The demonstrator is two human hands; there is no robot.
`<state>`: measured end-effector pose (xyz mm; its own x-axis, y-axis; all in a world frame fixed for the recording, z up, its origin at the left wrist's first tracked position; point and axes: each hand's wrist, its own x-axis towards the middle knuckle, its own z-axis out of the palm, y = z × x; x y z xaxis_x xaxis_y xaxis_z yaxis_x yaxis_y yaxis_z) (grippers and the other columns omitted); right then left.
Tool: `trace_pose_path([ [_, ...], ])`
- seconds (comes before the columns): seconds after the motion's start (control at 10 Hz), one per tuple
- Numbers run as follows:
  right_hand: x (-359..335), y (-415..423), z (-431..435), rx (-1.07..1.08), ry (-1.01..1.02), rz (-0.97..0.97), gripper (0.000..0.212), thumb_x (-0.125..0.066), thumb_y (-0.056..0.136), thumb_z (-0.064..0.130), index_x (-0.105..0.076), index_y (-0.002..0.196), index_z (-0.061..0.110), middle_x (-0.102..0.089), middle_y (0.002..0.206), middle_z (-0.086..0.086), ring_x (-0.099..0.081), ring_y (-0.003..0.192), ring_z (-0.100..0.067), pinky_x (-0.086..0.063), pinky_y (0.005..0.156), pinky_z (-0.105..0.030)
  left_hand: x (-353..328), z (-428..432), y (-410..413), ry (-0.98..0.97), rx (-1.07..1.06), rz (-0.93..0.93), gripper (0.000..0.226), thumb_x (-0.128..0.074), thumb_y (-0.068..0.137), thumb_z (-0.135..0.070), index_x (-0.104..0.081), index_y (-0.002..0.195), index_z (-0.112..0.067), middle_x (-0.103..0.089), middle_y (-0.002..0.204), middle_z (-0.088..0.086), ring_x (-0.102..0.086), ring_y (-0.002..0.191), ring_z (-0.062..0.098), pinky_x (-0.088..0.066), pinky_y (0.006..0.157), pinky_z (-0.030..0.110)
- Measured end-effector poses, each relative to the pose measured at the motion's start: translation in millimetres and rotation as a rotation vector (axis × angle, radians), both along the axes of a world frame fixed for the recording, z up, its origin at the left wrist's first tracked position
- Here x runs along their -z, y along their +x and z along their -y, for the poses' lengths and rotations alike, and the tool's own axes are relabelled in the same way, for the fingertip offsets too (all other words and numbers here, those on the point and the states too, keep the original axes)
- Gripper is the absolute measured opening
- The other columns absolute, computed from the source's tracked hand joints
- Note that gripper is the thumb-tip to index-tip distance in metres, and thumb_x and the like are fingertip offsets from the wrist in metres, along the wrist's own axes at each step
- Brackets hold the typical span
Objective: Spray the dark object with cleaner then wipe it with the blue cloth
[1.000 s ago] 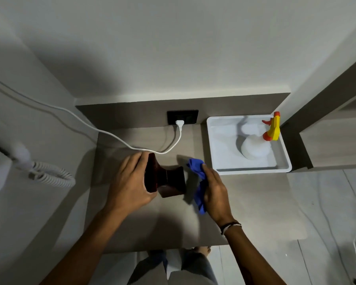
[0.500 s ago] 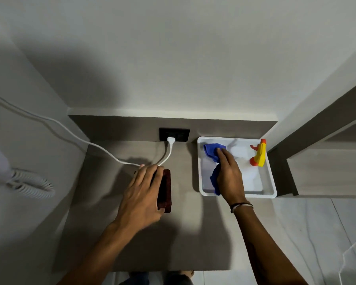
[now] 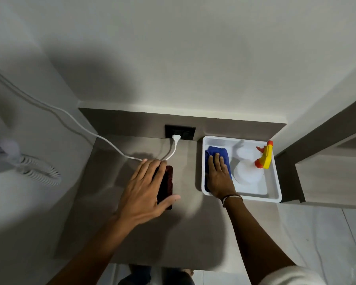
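The dark object (image 3: 167,182), a flat dark red-brown rectangle, lies on the grey tabletop (image 3: 173,233). My left hand (image 3: 144,190) rests flat over its left side with fingers spread, not gripping it. The blue cloth (image 3: 215,150) lies in the left part of a white tray (image 3: 243,197). On top of the cloth my right hand (image 3: 219,177) lies flat, fingers extended, pressing it down. The cleaner, a white spray bottle (image 3: 248,172) with a yellow and orange trigger head, lies in the right part of the same tray.
A black wall outlet (image 3: 180,131) sits behind the dark object, with a white plug and cable (image 3: 80,124) running left across the table. A coiled white cord (image 3: 39,171) hangs on the left wall. A wooden ledge stands to the right of the tray.
My left hand laid the dark object flat on the table and now rests over it. My right hand carried the blue cloth into the tray and flattened on it.
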<state>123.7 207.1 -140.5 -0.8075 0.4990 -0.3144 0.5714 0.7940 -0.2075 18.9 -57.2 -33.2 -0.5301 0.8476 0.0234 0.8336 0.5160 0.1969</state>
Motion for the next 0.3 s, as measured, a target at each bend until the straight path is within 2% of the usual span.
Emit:
trace_pose_path([
  [0.1, -12, 9, 24, 0.011, 0.029, -0.19, 0.069, -0.041, 0.115, 0.02, -0.004, 0.172, 0.004, 0.003, 0.181, -0.021, 0.004, 0.17, -0.037, -0.011, 0.139, -0.05, -2, 0, 2, -0.022, -0.021, -0.007, 0.09, -0.027, 0.106, -0.075, -0.044, 0.16, -0.004, -0.051, 0.16, 0.019, -0.044, 0.151, 0.038, -0.016, 0.134, 0.048],
  [0.2, -39, 7, 52, -0.047, 0.041, -0.33, 0.075, -0.041, 0.115, 0.041, -0.009, 0.172, 0.006, 0.0, 0.181, -0.018, 0.001, 0.17, -0.034, -0.011, 0.14, -0.047, -8, 0, 4, -0.006, -0.021, -0.001, 0.09, -0.026, 0.107, -0.072, -0.039, 0.163, -0.003, -0.046, 0.165, 0.02, -0.037, 0.158, 0.036, -0.022, 0.133, 0.053],
  [0.3, -72, -9, 71, -0.117, 0.093, -0.447, 0.084, -0.035, 0.11, 0.059, -0.011, 0.172, 0.008, -0.004, 0.182, -0.017, -0.002, 0.17, -0.032, -0.014, 0.139, -0.045, -17, -4, -6, 0.066, -0.008, -0.038, 0.095, -0.03, 0.105, -0.073, -0.025, 0.168, -0.002, -0.023, 0.177, 0.02, -0.016, 0.166, 0.034, -0.019, 0.133, 0.056],
])
